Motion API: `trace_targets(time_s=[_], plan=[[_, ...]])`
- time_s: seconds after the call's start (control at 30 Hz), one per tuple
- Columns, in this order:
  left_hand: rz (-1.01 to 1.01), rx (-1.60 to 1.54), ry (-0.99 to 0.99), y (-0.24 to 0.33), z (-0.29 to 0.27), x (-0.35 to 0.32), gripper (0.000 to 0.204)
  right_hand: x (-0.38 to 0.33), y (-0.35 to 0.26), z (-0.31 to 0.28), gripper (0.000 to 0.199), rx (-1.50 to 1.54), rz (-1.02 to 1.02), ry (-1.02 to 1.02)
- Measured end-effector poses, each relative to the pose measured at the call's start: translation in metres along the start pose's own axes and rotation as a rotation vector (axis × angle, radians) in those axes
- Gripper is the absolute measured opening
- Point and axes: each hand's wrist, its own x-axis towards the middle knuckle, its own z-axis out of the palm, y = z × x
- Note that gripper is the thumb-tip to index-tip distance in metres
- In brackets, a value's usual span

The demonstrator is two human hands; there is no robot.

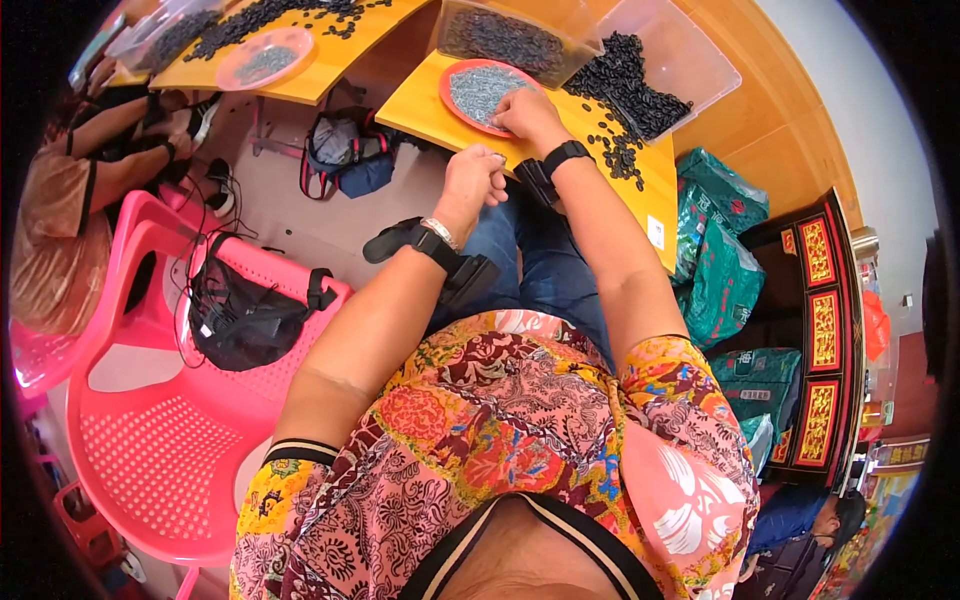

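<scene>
My right hand (530, 115) reaches over a red-rimmed round plate (444, 92) heaped with small grey metal pieces (480, 88) that look like screws. Its fingertips are drawn together at the heap, and what they pinch is hidden. Just in front of the table edge, above my lap, my left hand (470, 188) is closed with thumb and fingers pressed together. Something small may be at its fingertips, too small to name. Many small black oval pieces (622, 85) lie piled on the yellow table (410, 108) right of the plate, some scattered toward me.
Behind the plate stands a clear bin (578, 62) of black pieces; another clear bin (705, 70) lies tipped beside the pile. Green bags (725, 280) stand right of the table. A pink chair (160, 430) holding a black bag (245, 315) is at left. Another person (65, 230) sits at the second table (330, 65).
</scene>
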Motion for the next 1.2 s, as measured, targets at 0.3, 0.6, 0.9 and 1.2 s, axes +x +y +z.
trace_targets(time_s=[0.3, 0.6, 0.9, 1.2], plan=[[-0.014, -0.006, -0.003, 0.002, 0.005, 0.000, 0.014, 0.007, 0.005, 0.008, 0.017, -0.037, -0.018, 0.053], [0.005, 0.010, -0.007, 0.000, 0.002, 0.000, 0.014, 0.005, 0.008, 0.003, 0.024, 0.005, 0.067, 0.233], [0.034, -0.016, -0.029, 0.005, 0.000, -0.001, 0.014, -0.033, 0.023, -0.018, 0.019, 0.852, 0.045, 0.034], [0.180, 0.057, -0.156, 0.025, 0.016, -0.022, 0.011, -0.132, -0.008, -0.057, 0.014, 1.075, -0.152, 0.114]])
